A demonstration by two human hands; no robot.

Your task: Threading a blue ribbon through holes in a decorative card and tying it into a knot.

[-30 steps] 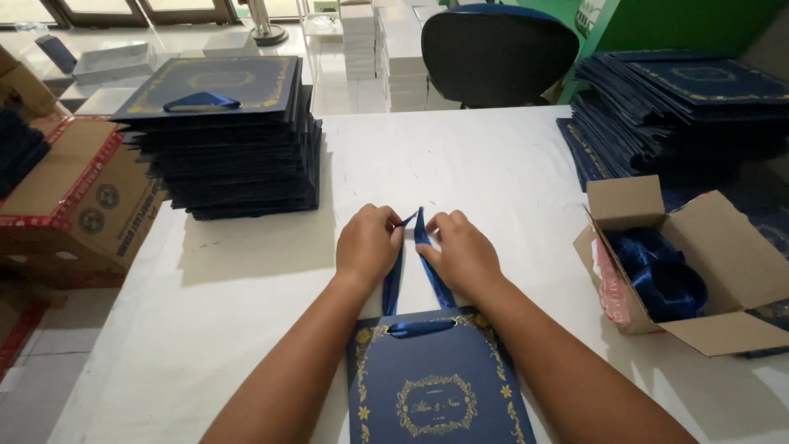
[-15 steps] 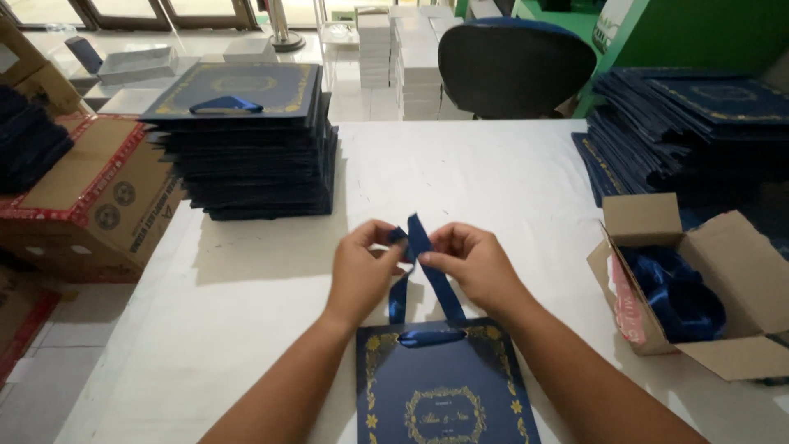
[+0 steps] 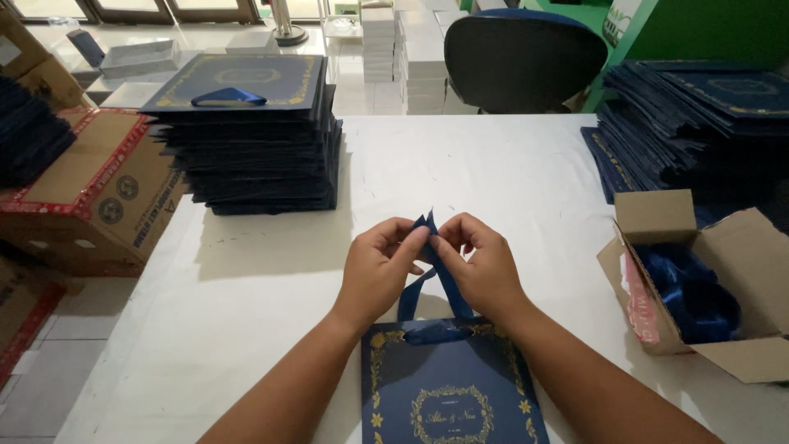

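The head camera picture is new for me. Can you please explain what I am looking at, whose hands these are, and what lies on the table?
There is no machine here. A person wears a camera on the head, so you look down at that person's own two bare hands over a white table. The left hand and the right hand pinch the two ends of a dark blue ribbon between their fingertips. The ribbon runs down to a flat dark blue bag with gold ornament, lying in front of the person. To the left stands a stack of similar blue bags; another pile lies at the right. An open cardboard box with blue ribbon inside sits at the right edge. A dark chair stands behind the table.
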